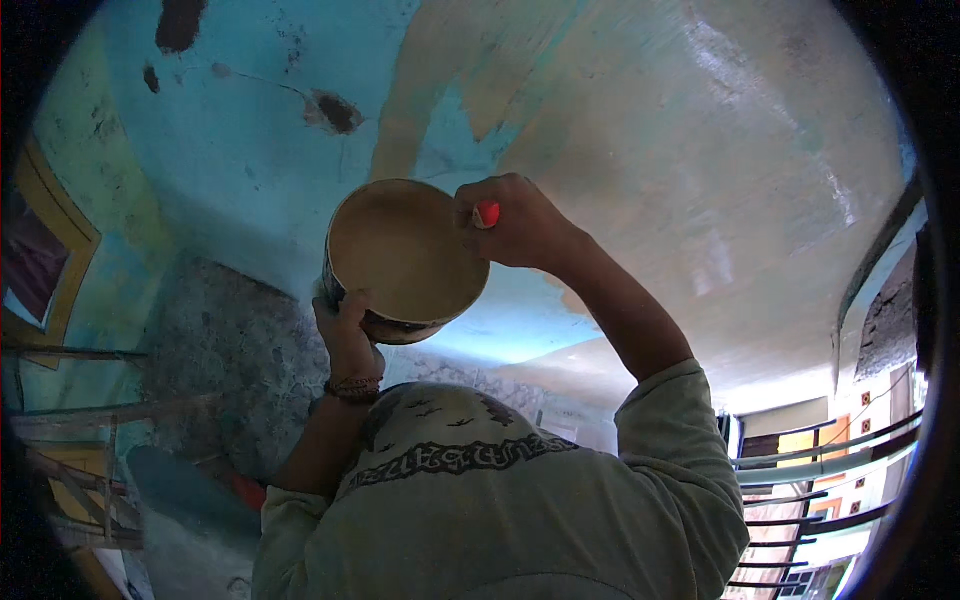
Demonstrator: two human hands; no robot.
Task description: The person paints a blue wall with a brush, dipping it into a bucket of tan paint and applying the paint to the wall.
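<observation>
A round bucket (398, 329) with beige paint-like stuff inside is held up in front of me, its mouth facing me. My left hand (345, 338) grips its lower left side, thumb over the rim and fingers mostly hidden behind the wall. At the bucket's right rim, my right hand (520, 222) is closed around a red-handled tool (487, 214). Only the butt of the handle shows; its working end is hidden by my hand and the bucket. Beyond stands a wall (250, 140), bare blue on the left and coated in beige on the right.
Dark chipped patches (335, 113) mark the blue wall. A yellow-framed window (62, 250) is at the left, above wooden poles (120, 412). Rough grey floor (225, 340) lies below the wall. Railing bars (830, 462) stand at the lower right by a bright opening.
</observation>
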